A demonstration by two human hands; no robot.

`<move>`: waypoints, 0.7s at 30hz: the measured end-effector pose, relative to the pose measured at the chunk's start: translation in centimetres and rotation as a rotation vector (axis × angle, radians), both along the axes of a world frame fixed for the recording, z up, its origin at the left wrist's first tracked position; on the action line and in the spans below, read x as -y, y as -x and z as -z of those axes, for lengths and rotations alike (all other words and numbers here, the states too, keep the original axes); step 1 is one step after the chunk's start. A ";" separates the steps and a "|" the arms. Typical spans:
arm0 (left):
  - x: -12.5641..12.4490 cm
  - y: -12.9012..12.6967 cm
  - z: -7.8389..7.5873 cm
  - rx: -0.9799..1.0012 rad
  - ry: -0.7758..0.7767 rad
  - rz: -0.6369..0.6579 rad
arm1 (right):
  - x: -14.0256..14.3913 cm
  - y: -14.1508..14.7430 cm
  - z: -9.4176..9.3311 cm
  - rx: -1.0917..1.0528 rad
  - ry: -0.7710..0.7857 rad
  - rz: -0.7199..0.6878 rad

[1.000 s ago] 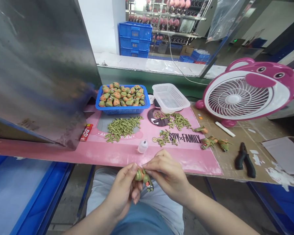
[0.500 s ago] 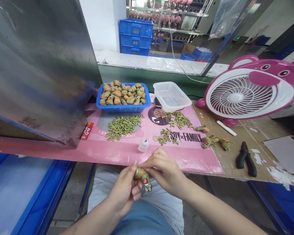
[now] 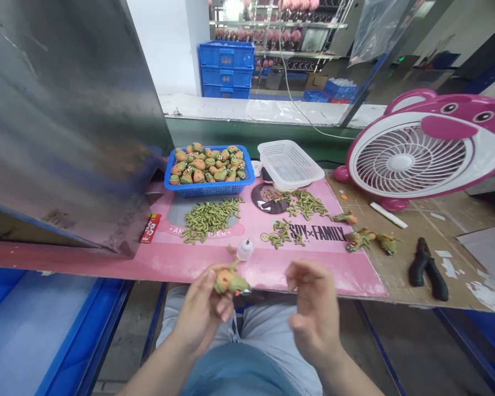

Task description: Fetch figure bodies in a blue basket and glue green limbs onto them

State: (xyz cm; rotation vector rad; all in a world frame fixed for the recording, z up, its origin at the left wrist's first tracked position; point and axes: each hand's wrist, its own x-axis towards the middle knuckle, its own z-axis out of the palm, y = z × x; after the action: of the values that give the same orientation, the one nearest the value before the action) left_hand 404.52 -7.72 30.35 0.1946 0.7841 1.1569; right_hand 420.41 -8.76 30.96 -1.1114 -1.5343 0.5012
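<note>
Green and orange, the small toy figure [image 3: 230, 281] is sitting pinched in the fingertips of the left hand [image 3: 204, 311], just below the pink desk mat's [image 3: 214, 264] near edge and beside the little glue bottle [image 3: 245, 249]. To its right, the right hand [image 3: 313, 313] is hovering loosely apart and gripping nothing.

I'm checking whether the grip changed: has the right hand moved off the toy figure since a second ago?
Yes. The right hand has let go and shifted rightward, away from the toy figure, which the left hand holds below the glue bottle.
</note>
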 end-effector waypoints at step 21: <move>1.8 4.4 1.3 -0.227 0.103 -0.183 | -10.0 1.3 3.2 0.527 0.483 -0.115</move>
State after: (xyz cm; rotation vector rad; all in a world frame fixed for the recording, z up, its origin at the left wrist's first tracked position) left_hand 400.11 -9.56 29.04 0.1725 1.0774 1.2765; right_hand 419.14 1.20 27.72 -1.6232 -2.0028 0.7211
